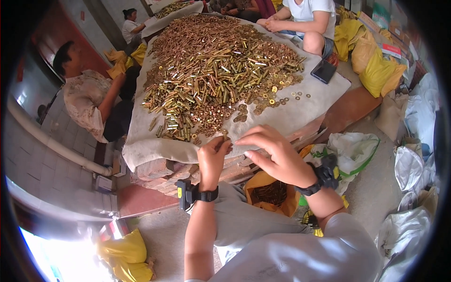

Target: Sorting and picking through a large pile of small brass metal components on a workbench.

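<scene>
At the near edge of the cloth-covered table [141, 136], my left hand [212, 157] is closed in a pinch. A small brass-coloured metal fastener [225, 135] shows at its fingertips, too small to make out fully. My right hand [279, 157] is just to the right, fingers stretched and apart, with nothing visible in it. Beyond my hands spreads a big heap of brass-coloured metal sleeves [171, 120]. Small nuts [211, 115] lie at its near side, flat washers [272, 89] at its right. Thin coppery bolts [188, 35] cover the far part.
A dark phone [323, 71] lies on the cloth's right side. Below the table edge, an orange bag [292, 199] holds dark metal pieces. White sacks [418, 225] and yellow bags [376, 63] line the right. Other people sit around the table, one at left [87, 96].
</scene>
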Available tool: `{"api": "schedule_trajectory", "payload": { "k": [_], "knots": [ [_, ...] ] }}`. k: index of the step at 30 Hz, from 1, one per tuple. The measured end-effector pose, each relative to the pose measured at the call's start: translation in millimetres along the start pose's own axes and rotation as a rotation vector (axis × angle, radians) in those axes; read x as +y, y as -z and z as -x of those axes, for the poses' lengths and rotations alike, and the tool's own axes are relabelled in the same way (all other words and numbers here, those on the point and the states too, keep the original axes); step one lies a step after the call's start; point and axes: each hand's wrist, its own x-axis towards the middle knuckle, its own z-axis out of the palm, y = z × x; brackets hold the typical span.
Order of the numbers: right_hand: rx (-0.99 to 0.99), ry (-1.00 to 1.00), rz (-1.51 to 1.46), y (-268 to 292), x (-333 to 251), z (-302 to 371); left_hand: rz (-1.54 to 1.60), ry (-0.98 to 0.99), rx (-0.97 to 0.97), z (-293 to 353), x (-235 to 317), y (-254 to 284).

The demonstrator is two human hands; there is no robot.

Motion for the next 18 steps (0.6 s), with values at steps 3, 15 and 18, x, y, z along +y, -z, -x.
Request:
{"api": "schedule_trajectory", "payload": {
  "k": [3,15,18],
  "knots": [
    [-0.1,0.276,0.318,23.7,-49.1,-25.9,-0.19,-0.259,-0.02,9.3,-6.4,-6.5],
    [-0.093,0.432,0.478,73.3,-134.8,-29.9,-0.003,0.123,-0.149,12.3,-11.9,-12.1],
    [-0.096,0.417,0.495,74.2,-143.9,-25.1,-0.002,0.106,-0.152,12.3,-7.9,-15.3]
  ]
}}
